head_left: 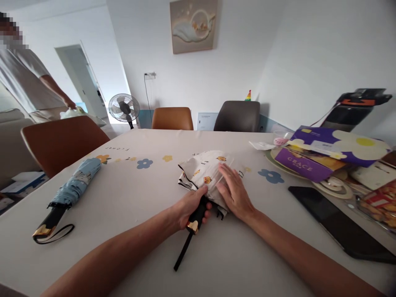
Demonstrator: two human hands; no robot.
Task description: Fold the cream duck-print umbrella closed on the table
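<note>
A white umbrella (202,167) with small cartoon prints lies loosely folded on the table in front of me. My left hand (196,206) is wrapped round its black handle, which ends in a gold cap with a black strap hanging toward me. Fingers extended, my right hand (233,189) rests flat against the right side of the loose canopy. Part of the handle is hidden by my left fingers. Off to the left lies a blue umbrella (82,177), rolled up, with a black and gold handle and a looped strap.
A black phone (334,218) lies on the right of the table (139,255). Behind it are purple boxes (309,161), food packets and a dark bottle (352,109). Chairs (173,118) stand around the table. A fan (124,108) and a person (31,78) carrying a bag are at the back left.
</note>
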